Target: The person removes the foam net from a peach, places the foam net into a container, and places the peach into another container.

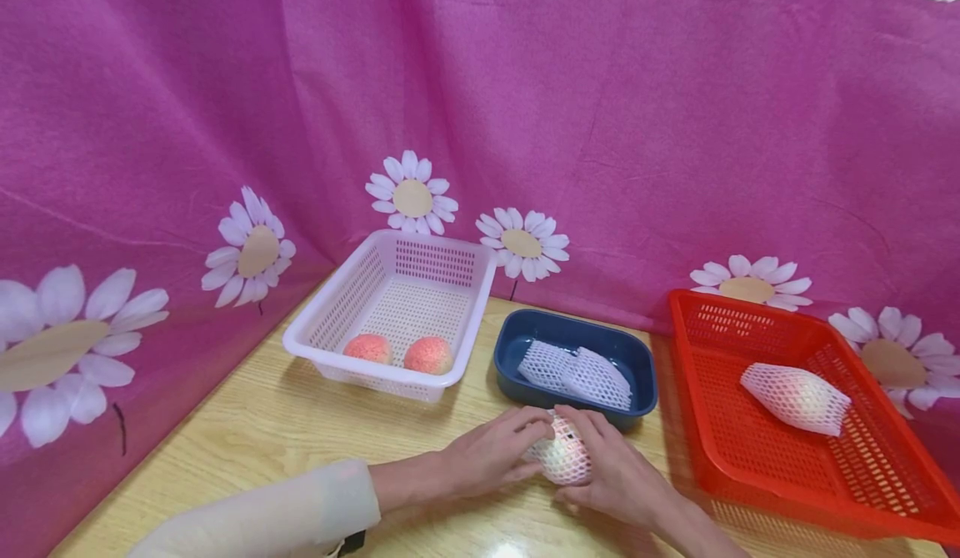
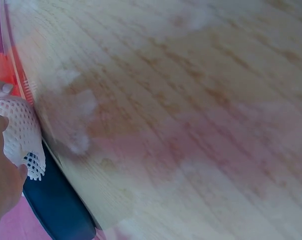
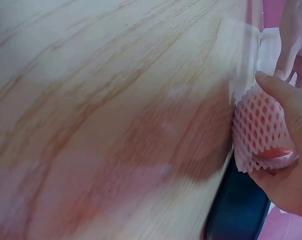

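Here left hand [image 1: 501,449], right hand [image 1: 621,468] clamp foam-netted peach [image 1: 566,458]; uneven squeeze, we judge, could pop it toward twelve-o'clock tub [image 1: 581,328].

Left hand [image 1: 495,451] is gripping, fingers [image 1: 531,418] curling; left forearm [image 1: 411,481] is extending in from lower left. Right hand [image 1: 621,473] is gripping opposite, close by; right forearm [image 1: 693,526] is slanting up from bottom edge.

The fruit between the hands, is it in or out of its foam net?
In: the foam net surrounds the fruit, whose pink skin shows through the mesh.
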### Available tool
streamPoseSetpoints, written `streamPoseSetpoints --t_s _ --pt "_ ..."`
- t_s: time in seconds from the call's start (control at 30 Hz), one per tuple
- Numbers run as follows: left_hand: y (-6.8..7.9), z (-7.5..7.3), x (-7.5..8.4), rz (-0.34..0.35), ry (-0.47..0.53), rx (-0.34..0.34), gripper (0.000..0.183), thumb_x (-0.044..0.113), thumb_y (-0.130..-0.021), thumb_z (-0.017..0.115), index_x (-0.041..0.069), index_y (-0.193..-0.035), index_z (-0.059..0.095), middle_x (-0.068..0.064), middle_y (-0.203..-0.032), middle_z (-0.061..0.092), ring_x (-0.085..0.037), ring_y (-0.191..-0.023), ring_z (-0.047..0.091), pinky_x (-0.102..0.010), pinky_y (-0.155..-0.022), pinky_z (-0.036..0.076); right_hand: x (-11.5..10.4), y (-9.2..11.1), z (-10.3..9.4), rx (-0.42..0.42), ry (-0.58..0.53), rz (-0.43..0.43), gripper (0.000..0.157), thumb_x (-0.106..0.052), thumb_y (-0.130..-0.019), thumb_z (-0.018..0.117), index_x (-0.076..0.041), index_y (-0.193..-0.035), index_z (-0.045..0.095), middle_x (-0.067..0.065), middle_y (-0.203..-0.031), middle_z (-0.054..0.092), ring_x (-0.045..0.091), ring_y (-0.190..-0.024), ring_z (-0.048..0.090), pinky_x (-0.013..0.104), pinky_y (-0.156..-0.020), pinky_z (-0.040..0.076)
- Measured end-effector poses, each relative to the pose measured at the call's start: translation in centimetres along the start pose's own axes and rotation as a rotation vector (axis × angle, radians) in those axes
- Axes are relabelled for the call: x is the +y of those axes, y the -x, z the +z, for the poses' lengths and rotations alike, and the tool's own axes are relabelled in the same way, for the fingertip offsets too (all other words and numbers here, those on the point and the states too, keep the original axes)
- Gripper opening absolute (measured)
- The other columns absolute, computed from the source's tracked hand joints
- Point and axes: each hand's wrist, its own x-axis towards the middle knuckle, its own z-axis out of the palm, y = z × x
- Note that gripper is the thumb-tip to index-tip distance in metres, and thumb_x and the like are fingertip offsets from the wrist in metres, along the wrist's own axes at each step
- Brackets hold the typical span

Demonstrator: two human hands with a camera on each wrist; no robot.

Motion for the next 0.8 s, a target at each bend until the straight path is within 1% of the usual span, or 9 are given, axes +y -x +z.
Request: streamPoseSetpoints --t_s 0.2,0.37,0.57,0.8 --pt "-0.05 -0.10 -0.03 0.017 0.000 0.023 0.037 0.024 -0.089 0.077 0.009 -0.119 0.060 -0.004 -0.130 0.055 -0.017 -0.121 0.053 -0.020 -0.107 0.036 0.15 0.08 -0.21 0.015 0.008 0.013 0.100 -0.040 -0.064 0.095 -0.013 -0.146 0.044 0.002 -0.127 0.055 0.017 -0.110 0.054 0.041 -0.087 0.054" --pt "0.04 -0.10 -0.10 0.035 -0.007 0.045 0.037 0.022 -0.088 0.078 0.008 -0.117 0.060 -0.005 -0.128 0.056 -0.017 -0.118 0.054 -0.020 -0.105 0.038 0.29 0.16 -0.27 0.003 0.006 0.031 0.099 -0.040 -0.064 0.095 -0.013 -0.145 0.045 0.002 -0.127 0.055 0.017 -0.109 0.054 0.040 -0.087 0.054" --pt "0.31 -0.32 -0.22 0.035 0.009 0.051 0.038 0.022 -0.089 0.077 0.007 -0.118 0.059 -0.006 -0.128 0.056 -0.016 -0.117 0.055 -0.020 -0.104 0.040 0.33 0.28 -0.33 -0.025 0.003 0.061 0.097 -0.042 -0.066 0.093 -0.015 -0.145 0.044 0.002 -0.126 0.054 0.016 -0.106 0.054 0.040 -0.085 0.054" --pt "0.55 -0.16 -0.41 0.036 0.010 0.063 0.038 0.022 -0.087 0.079 0.008 -0.116 0.059 -0.005 -0.126 0.056 -0.017 -0.116 0.055 -0.020 -0.104 0.039 0.33 0.43 -0.36 -0.024 -0.005 0.067 0.095 -0.040 -0.066 0.093 -0.015 -0.144 0.046 0.002 -0.126 0.055 0.017 -0.107 0.054 0.041 -0.087 0.054"
